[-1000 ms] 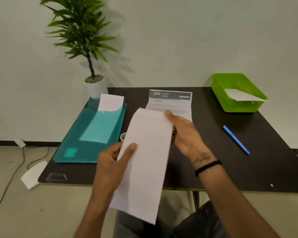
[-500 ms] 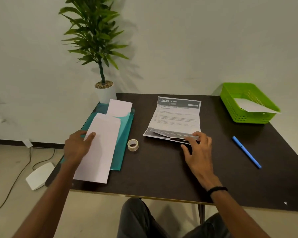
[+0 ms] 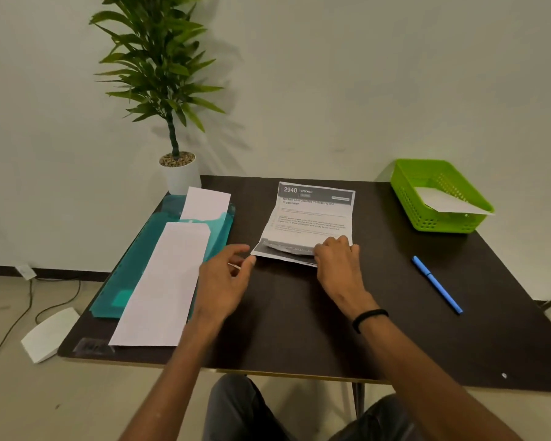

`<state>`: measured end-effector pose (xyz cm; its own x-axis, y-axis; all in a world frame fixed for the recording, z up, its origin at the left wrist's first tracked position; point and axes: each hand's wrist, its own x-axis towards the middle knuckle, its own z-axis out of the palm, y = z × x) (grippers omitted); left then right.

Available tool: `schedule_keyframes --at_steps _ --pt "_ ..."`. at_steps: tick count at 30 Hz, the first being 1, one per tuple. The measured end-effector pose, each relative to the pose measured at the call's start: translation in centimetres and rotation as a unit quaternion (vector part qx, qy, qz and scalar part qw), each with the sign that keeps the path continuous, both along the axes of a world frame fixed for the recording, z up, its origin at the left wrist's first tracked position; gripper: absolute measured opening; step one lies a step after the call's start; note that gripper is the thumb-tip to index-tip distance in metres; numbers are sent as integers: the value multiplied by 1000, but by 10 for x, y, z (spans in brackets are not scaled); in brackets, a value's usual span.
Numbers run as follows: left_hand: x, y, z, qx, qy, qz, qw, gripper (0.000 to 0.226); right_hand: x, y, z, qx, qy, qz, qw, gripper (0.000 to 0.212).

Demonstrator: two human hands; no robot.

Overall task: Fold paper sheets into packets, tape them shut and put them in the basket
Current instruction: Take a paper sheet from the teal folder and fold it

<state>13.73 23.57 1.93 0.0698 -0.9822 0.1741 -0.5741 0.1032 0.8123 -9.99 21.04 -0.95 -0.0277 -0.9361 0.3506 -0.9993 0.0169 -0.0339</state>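
Observation:
A printed sheet headed "2940 KITCHEN" lies on the dark table, its near edge folded up a little. My right hand holds that near edge at the right, fingers curled over it and thumb at the flap. Just left of the sheet's near left corner hovers my left hand, fingers relaxed and holding nothing; it hides most of the tape roll. A long white folded paper lies on the teal folder. The green basket at the far right holds one white packet.
A blue pen lies to the right of my right arm. A potted plant stands at the table's far left corner. A second white sheet sticks out of the folder. A white object and a cable lie on the floor, left.
My left hand laid the white folded paper on the teal folder, let go and moved right toward the printed sheet. My right hand went to the sheet's near edge and stays there.

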Motion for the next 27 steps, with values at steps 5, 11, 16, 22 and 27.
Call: schedule_keyframes --at_steps 5,11,16,22,27 --pt "-18 11 5 112 256 4 960 50 -8 33 23 -146 -25 -12 989 6" --pt "-17 15 -6 402 472 -95 779 89 -18 144 22 -134 -102 78 983 19" --pt "-41 12 -22 384 385 -115 831 50 -30 205 11 0 -134 205 970 23" --pt "-51 23 -23 287 338 -100 891 24 -43 199 24 29 -433 98 895 29" --pt "-45 31 -25 243 351 -137 894 30 -73 132 7 7 -590 -59 805 70"
